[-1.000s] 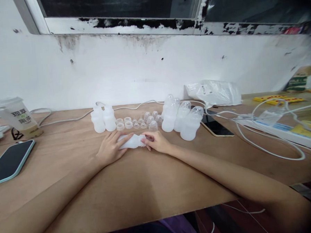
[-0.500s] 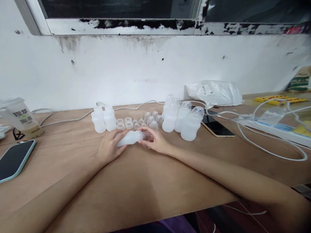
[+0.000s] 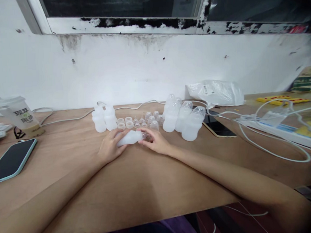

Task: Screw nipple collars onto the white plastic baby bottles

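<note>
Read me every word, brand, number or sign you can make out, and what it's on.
"现萃 果茶": drink cup; smaller print near its base is unreadable.
Plastic bag: label marks too small to read.
Yellow packet: red marks, too blurred to read.
Held bottle: no lettering visible.

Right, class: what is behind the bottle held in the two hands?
Behind the bottle, pale rings and small clear pointed pieces sit on the table. Whatever lies directly behind the bottle's body is covered and cannot be seen.
</note>
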### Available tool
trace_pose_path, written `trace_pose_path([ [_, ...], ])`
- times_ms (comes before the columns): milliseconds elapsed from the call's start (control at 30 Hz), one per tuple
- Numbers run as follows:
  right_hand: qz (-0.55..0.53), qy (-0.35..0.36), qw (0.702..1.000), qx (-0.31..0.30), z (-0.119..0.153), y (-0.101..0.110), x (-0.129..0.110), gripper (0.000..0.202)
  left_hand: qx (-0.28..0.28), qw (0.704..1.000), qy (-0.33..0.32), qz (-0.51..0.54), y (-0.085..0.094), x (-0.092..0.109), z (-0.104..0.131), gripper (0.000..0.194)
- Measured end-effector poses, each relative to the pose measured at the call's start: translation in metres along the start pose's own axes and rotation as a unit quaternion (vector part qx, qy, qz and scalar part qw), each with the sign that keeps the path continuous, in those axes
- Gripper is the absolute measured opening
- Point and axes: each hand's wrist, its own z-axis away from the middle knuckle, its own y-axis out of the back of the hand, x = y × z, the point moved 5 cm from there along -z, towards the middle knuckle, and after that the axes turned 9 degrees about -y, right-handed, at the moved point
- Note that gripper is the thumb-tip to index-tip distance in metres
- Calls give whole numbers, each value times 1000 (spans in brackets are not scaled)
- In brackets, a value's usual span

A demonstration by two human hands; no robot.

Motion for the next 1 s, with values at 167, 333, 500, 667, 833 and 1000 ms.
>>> trace_pose_path([
  [167, 0, -123, 991, -44, 1, -4, 15, 52, -40, 998, -54, -21, -1, 10, -1, 46],
  [333, 33, 14, 999, -23, 1, 2, 1, 46, -23, 999, 33, 37, -2, -1, 1, 50],
  [500, 33, -19, 999, -10, 0, 0, 0, 34, -9, 999, -14, 40, -1, 4, -1, 42],
  [667, -170, -210, 963, 1, 2, -14, 8, 35, -28, 997, -60, -45, 3, 9, -5, 42],
  [833, -298, -295, 905, -63, 6, -25, 9, 41, -42, 992, -76, -90, 6, 12, -6, 44],
  [1000, -96, -231, 964, -88, -2, -7, 7, 43, -43, 993, -27, -103, 4, 16, -8, 41],
])
